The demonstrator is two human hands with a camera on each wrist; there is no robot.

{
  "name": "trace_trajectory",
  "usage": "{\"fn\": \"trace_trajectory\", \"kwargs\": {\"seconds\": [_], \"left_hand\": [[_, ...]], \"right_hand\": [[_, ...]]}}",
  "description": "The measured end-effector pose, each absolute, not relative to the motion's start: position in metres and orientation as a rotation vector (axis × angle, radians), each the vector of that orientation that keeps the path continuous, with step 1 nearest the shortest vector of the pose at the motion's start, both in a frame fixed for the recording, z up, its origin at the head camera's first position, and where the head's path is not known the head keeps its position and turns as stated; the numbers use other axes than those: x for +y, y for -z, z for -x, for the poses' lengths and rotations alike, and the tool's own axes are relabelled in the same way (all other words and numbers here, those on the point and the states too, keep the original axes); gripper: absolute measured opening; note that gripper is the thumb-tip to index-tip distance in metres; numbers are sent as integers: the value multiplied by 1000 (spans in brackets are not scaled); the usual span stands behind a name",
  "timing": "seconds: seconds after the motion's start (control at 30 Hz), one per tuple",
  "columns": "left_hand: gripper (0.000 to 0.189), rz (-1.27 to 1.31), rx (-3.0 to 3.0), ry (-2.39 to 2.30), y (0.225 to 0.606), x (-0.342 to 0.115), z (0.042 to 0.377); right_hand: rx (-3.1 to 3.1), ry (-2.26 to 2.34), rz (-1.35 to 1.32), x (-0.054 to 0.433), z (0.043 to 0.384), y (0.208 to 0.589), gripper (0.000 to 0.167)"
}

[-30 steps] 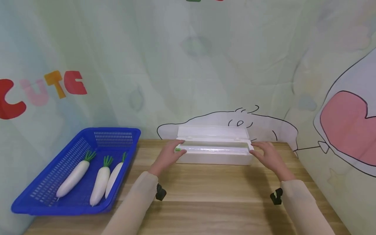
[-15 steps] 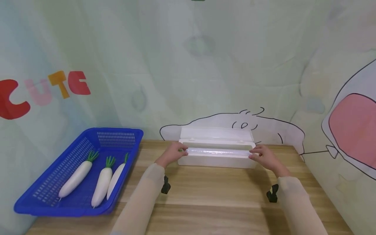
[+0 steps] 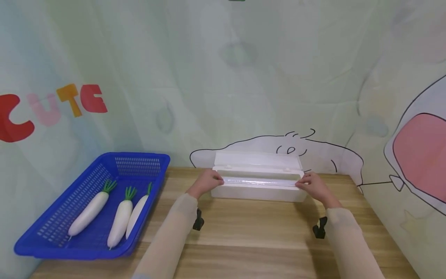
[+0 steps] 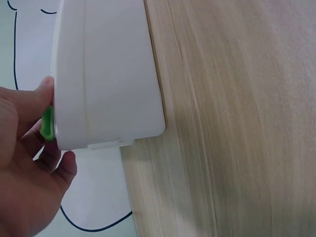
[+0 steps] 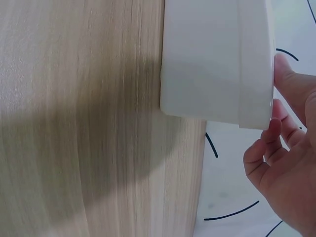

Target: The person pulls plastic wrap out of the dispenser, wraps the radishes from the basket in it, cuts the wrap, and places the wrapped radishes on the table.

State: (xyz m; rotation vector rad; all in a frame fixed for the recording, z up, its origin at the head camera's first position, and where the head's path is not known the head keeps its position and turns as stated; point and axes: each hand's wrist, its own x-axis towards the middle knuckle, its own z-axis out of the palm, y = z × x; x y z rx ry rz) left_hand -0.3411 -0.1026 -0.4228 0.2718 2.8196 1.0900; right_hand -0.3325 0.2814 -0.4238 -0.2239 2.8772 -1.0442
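A long white cling film dispenser [image 3: 258, 193] stands near the table's back edge, its lid [image 3: 258, 159] tipped up behind it. Inside lies shiny clear cling film [image 3: 259, 181]. At its left end my left hand [image 3: 205, 182] pinches the film between thumb and fingertips, right at the front rim. A green slider [image 4: 48, 123] shows between that thumb and the curled fingers in the left wrist view. My right hand [image 3: 315, 188] pinches the film's right end the same way. The box's end covers its fingertips partly in the right wrist view.
To the left, a blue plastic basket [image 3: 92, 252] holds three white radishes [image 3: 120, 223] with green tops. Under everything is a wood-grain table [image 3: 251, 232]. A printed curtain [image 3: 195, 77] hangs close behind the box and along the right side.
Both hands have moved inward over the box's ends, and their spread thumbs and fingers have come together on the film. The box and basket stay put; the view has shifted slightly.
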Motion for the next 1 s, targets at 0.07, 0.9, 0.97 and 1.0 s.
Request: {"fn": "trace_trajectory", "kwargs": {"seconds": [0.07,0.9,0.97,1.0], "left_hand": [[16,-254,2812,-1095,423,-102,341],[17,-272,2946,-1010,425,-95,351],[16,-305,2992,-1008,425,-94,352],[16,-319,3016,-1004,425,-93,352]], "right_hand": [[2912,1014,247,281,332,424,32],[3045,1034,98,270,338,433,28],[3017,1058,61,269,339,432,29],[3007,1069,46,268,339,431,29]]}}
